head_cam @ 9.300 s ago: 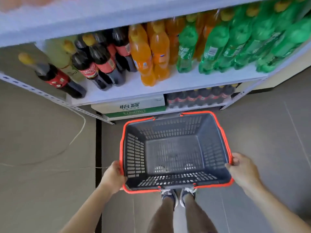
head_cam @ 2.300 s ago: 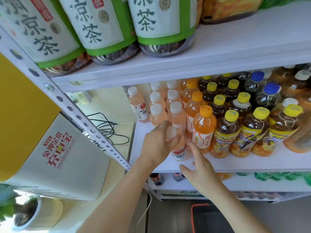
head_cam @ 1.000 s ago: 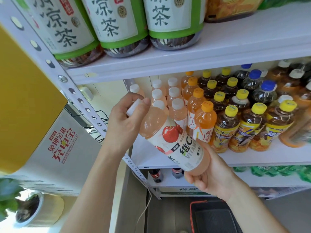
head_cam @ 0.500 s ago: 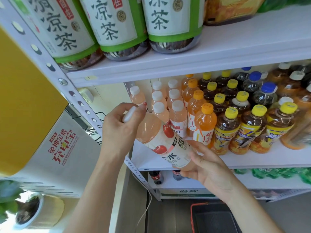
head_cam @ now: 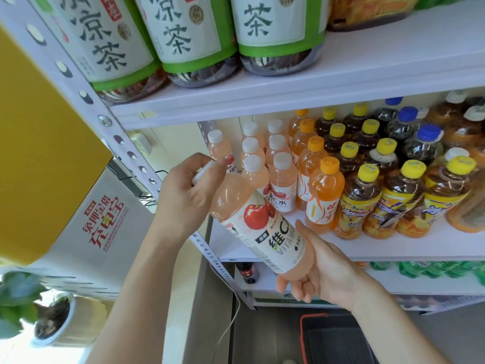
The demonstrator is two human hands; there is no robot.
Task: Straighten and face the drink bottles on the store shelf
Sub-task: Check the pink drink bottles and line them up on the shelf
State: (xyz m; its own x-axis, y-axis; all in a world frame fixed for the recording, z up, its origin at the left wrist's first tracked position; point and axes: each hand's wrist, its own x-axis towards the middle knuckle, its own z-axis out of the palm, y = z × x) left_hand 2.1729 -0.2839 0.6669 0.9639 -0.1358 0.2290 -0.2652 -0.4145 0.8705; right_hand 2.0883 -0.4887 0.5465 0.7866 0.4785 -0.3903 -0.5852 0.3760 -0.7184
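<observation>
I hold a pink vitamin drink bottle with a cherry label, tilted in front of the middle shelf. My left hand grips its white cap and neck. Its base rests in my right hand, which cups it from below. Behind it stand rows of the same pink bottles with white caps, then orange bottles and yellow-capped tea bottles to the right. One pink bottle stands apart at the far left.
Large green-labelled tea bottles fill the upper shelf. A perforated metal upright runs diagonally at left. A red-rimmed basket sits on the floor below. A white and yellow box and a potted plant stand at left.
Over the last half second the bottle has turned in my hands, so the cherry and the label text face me more. My right hand has slid lower under its base.
</observation>
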